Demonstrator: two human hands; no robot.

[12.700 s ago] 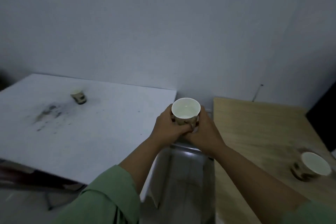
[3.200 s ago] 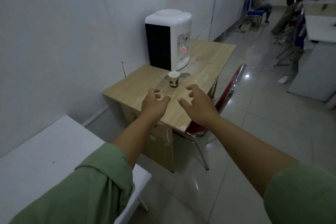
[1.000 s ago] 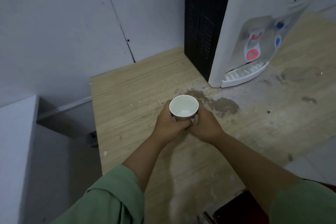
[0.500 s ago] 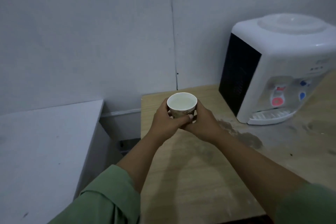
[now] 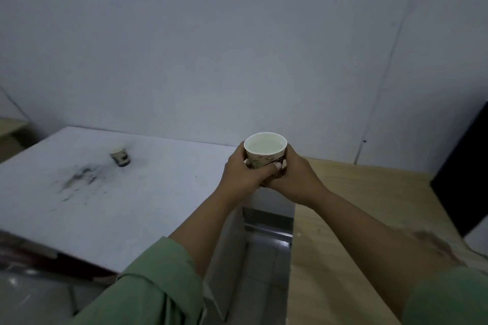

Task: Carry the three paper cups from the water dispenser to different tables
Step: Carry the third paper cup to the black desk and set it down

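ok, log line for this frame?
phase: carrying | hands: left hand and right hand grip held cup | other cup: on white table

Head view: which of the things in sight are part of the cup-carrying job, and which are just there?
Part of the job:
- held paper cup, clasped by left hand and right hand
- second paper cup, standing on the white table
- wooden table

Just there:
- dark smudges on the white table
- wall
- floor gap between the tables
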